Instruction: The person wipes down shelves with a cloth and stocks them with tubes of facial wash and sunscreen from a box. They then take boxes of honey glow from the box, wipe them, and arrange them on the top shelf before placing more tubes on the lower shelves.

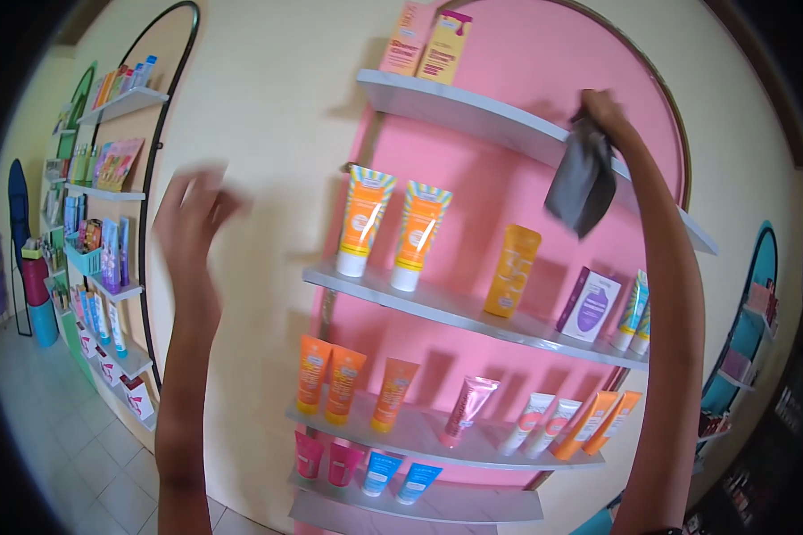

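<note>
High on the right, my right hand is closed on a dark grey cloth, which hangs down in front of the top shelf. My left hand is raised before the cream wall, blurred, its fingers loosely bent and apart with nothing seen in them. Two boxes stand at the left end of the top shelf. Below the cloth, the second shelf bears two orange-and-white tubes, a yellow pack, a purple-and-white box and striped tubes, partly behind my right forearm.
Lower shelves hold orange tubes, a pink tube, white-and-coral tubes and blue tubes. Another stocked shelf unit stands left, above a tiled floor. A teal-backed display is at far right.
</note>
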`<state>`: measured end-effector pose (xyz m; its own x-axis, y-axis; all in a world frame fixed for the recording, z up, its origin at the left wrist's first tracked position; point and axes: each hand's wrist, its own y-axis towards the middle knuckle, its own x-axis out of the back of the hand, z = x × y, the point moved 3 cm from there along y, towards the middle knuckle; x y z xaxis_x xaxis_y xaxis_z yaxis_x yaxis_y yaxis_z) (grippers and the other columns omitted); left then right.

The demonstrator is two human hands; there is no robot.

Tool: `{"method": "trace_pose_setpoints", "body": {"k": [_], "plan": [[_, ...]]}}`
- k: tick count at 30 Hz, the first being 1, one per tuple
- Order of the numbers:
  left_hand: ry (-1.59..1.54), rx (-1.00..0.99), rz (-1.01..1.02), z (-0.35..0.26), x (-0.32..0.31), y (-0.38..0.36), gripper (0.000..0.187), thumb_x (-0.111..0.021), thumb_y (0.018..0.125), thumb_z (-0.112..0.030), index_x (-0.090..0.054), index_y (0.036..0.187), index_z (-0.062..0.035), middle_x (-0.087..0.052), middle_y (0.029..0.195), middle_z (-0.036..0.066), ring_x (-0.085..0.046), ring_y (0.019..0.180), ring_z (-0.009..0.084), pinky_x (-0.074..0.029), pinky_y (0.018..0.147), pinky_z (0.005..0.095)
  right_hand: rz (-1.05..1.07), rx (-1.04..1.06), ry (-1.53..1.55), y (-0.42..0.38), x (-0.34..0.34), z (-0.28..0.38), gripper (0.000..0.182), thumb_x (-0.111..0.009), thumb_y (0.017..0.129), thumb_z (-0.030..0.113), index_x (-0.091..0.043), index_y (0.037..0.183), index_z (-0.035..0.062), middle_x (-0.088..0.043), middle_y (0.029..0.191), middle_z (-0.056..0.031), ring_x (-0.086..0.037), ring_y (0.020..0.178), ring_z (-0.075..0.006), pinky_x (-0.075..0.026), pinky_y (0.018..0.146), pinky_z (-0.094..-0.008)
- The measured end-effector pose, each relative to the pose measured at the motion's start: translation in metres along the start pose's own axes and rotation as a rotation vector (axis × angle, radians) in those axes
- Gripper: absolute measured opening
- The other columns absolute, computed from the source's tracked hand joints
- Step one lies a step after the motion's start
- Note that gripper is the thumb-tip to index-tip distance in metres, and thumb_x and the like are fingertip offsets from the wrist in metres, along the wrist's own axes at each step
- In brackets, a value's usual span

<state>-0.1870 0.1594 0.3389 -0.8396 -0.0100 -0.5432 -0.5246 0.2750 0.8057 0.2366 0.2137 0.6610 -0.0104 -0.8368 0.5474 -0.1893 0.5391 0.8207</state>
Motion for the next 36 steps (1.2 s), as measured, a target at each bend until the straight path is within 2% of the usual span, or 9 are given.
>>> {"method": "trace_pose_setpoints", "body": {"k": [1, 3, 14, 19, 21, 24, 28, 29, 36], "plan": [[0.059, 0.102, 0.006, -0.003, 0.016, -0.024, 0.021, -0.046, 0.079, -0.022, -0.049, 0.079, -0.0014, -0.046, 0.063, 0.002, -0.046, 0.061, 0.0083, -0.042, 0.064, 0.0268, 0.004, -0.227, 0.428, -0.062, -0.005, 0.066, 0.040, -0.041, 0.072, 0.036, -0.056, 0.085, 0.0016, -0.052, 0.087, -0.0102, -0.047, 0.073, -0.0151, -0.038, 0.066, -0.0330], [0.177, 0.153, -0.016, -0.009, 0.040, -0.068, 0.017, -0.044, 0.080, -0.019, -0.047, 0.075, -0.0029, -0.045, 0.059, 0.003, -0.046, 0.051, 0.0097, -0.042, 0.060, 0.0263, 0.272, -0.102, 0.144, -0.066, -0.011, 0.097, 0.028, -0.040, 0.075, 0.027, -0.056, 0.079, 0.0050, -0.051, 0.075, -0.0018, -0.044, 0.066, -0.0082, -0.038, 0.061, -0.0262], [0.461, 0.502, -0.092, -0.021, 0.140, -0.206, 0.014, -0.044, 0.079, -0.016, -0.047, 0.076, -0.0024, -0.042, 0.052, 0.002, -0.043, 0.048, 0.0083, -0.041, 0.046, 0.0224, 0.344, -0.078, 0.202, -0.105, 0.027, -0.029, 0.029, -0.040, 0.074, 0.024, -0.058, 0.089, 0.0065, -0.053, 0.081, -0.0052, -0.049, 0.070, -0.0136, -0.042, 0.064, -0.0280], [0.670, 0.660, -0.254, -0.046, 0.183, -0.245, 0.014, -0.045, 0.079, -0.018, -0.048, 0.079, -0.0043, -0.043, 0.055, 0.002, -0.044, 0.050, 0.0086, -0.040, 0.053, 0.0224, -0.384, 0.417, -0.199, -0.127, 0.099, -0.163, 0.027, -0.036, 0.080, 0.017, -0.056, 0.092, 0.0029, -0.056, 0.090, -0.0090, -0.052, 0.080, -0.0224, -0.040, 0.075, -0.0268], [0.698, 0.674, -0.307, -0.051, 0.188, -0.253, 0.014, -0.044, 0.079, -0.017, -0.049, 0.081, -0.0039, -0.044, 0.058, 0.002, -0.044, 0.052, 0.0088, -0.041, 0.053, 0.0228, -0.532, 0.208, -0.089, -0.154, 0.091, -0.138, 0.027, -0.035, 0.082, 0.019, -0.057, 0.088, 0.0034, -0.057, 0.086, -0.0084, -0.053, 0.078, -0.0220, -0.042, 0.072, -0.0274], [0.773, 0.763, -0.381, -0.052, 0.190, -0.262, 0.013, -0.045, 0.076, -0.012, -0.051, 0.082, -0.0020, -0.045, 0.060, 0.003, -0.046, 0.054, 0.0095, -0.045, 0.054, 0.0243, -0.076, 0.047, 0.275, -0.405, -0.047, 0.139, 0.022, -0.041, 0.079, 0.018, -0.056, 0.082, 0.0025, -0.055, 0.079, -0.0091, -0.053, 0.073, -0.0214, -0.042, 0.070, -0.0287], [0.720, 0.822, -0.271, -0.059, 0.185, -0.285, 0.018, -0.047, 0.075, -0.015, -0.051, 0.083, 0.0006, -0.049, 0.064, 0.005, -0.050, 0.057, 0.0108, -0.047, 0.058, 0.0265, 0.667, -0.219, 0.752, -0.512, -0.080, 0.072, 0.017, -0.049, 0.074, 0.017, -0.055, 0.073, 0.0013, -0.054, 0.070, -0.0100, -0.053, 0.068, -0.0207, -0.042, 0.067, -0.0305], [0.720, 0.873, -0.269, -0.060, 0.189, -0.294, 0.019, -0.047, 0.075, -0.015, -0.052, 0.084, 0.0011, -0.051, 0.064, 0.005, -0.052, 0.059, 0.0118, -0.047, 0.058, 0.0263, 0.846, -0.281, 0.850, -0.521, -0.114, 0.207, 0.016, -0.051, 0.072, 0.017, -0.055, 0.071, 0.0010, -0.053, 0.068, -0.0102, -0.053, 0.066, -0.0206, -0.043, 0.067, -0.0309], [0.717, 1.387, -0.358, -0.051, 0.261, -0.423, 0.014, -0.047, 0.076, -0.012, -0.052, 0.084, -0.0016, -0.053, 0.064, 0.004, -0.053, 0.061, 0.0105, -0.045, 0.059, 0.0250, 2.078, -0.392, 1.185, -0.784, -0.275, 0.311, 0.018, -0.061, 0.069, 0.018, -0.059, 0.070, 0.0005, -0.057, 0.063, -0.0035, -0.050, 0.058, -0.0078, -0.042, 0.057, -0.0230]]}}
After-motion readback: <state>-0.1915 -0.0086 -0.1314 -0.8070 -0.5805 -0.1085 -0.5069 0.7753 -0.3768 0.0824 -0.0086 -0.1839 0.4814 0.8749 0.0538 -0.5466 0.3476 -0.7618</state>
